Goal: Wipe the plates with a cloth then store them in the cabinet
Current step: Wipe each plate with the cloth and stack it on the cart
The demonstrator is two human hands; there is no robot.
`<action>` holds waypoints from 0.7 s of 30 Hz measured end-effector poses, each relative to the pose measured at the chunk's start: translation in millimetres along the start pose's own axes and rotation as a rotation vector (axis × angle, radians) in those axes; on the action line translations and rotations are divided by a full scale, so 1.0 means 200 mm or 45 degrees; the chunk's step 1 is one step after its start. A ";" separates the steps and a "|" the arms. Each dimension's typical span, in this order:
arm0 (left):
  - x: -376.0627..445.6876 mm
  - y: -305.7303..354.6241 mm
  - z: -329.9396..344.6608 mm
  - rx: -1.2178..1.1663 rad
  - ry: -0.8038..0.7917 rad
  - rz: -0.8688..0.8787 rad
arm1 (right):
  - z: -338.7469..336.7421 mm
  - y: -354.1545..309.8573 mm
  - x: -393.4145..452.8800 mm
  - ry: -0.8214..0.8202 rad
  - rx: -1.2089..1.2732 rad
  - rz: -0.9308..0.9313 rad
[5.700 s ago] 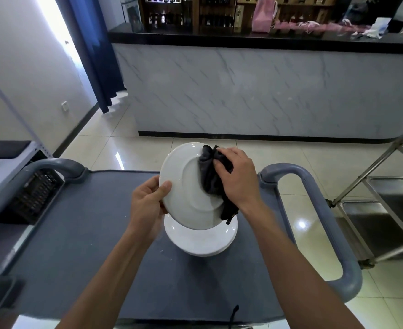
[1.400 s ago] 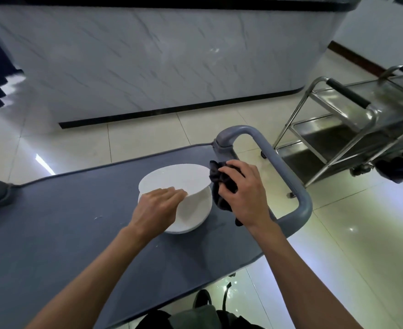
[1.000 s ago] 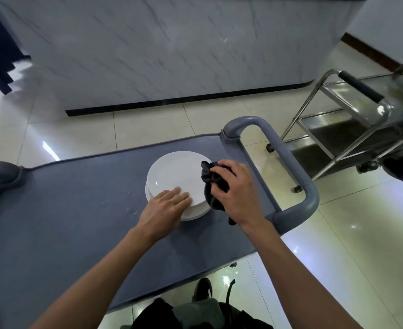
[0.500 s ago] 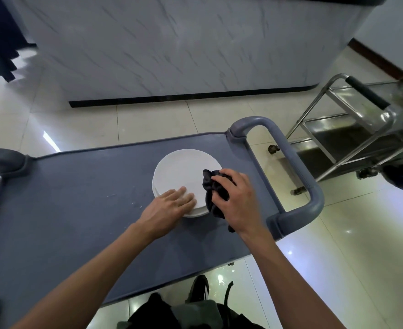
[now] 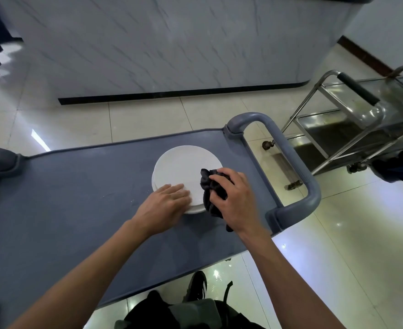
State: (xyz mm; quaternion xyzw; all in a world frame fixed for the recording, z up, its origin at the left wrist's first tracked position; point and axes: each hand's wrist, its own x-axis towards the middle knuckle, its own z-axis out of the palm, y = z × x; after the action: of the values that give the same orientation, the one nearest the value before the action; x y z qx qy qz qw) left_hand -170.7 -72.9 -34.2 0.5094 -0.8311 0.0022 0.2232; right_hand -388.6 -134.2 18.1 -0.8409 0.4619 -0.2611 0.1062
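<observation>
A: Head view, what's happening?
B: I'm seeing the left hand (image 5: 166, 201) lying flat, fingers straight, on the plates (image 5: 183, 167) stacked on the cart (image 5: 65, 198). Right hand (image 5: 233, 198) is clutching the cloth (image 5: 210, 188) at the stack's rim.
A: Progress?
B: Wiping's going on; I'm judging storing isn't started. No cabinet showing.

One stack of white plates (image 5: 183, 167), at least two by the rims showing at its left edge, the exact count not discernible. One dark cloth (image 5: 211, 189). Two hands: left (image 5: 163, 208) and right (image 5: 234, 200). One grey cart (image 5: 65, 198) with two loop handles. One steel trolley (image 5: 362, 119). One marble table (image 5: 172, 43).
</observation>
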 end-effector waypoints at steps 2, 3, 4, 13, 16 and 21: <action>-0.03 0.01 -0.03 -0.017 0.128 -0.092 | 0.01 -0.03 0.01 -0.016 0.015 -0.008; -0.04 0.01 -0.04 -0.029 0.188 -0.144 | 0.02 -0.05 0.02 -0.024 0.024 -0.018; -0.06 0.00 -0.06 -0.044 0.240 -0.199 | 0.04 -0.08 0.03 -0.025 0.037 -0.033; -0.36 -0.04 -0.25 -0.280 0.406 -0.857 | 0.27 -0.45 0.11 -0.129 0.259 -0.203; -0.51 -0.05 -0.30 -0.608 0.541 -1.180 | 0.38 -0.60 0.12 -0.192 0.307 -0.286; -0.74 -0.07 -0.35 -1.198 0.782 -1.555 | 0.61 -0.84 0.12 -0.346 0.434 -0.338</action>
State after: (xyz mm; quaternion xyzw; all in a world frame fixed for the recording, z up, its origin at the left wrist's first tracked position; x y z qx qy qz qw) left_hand -76.4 61.8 -29.8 0.7011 -0.2244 -0.3282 0.5919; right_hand -191.0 -70.1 -6.5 -0.8915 0.2784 -0.2316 0.2723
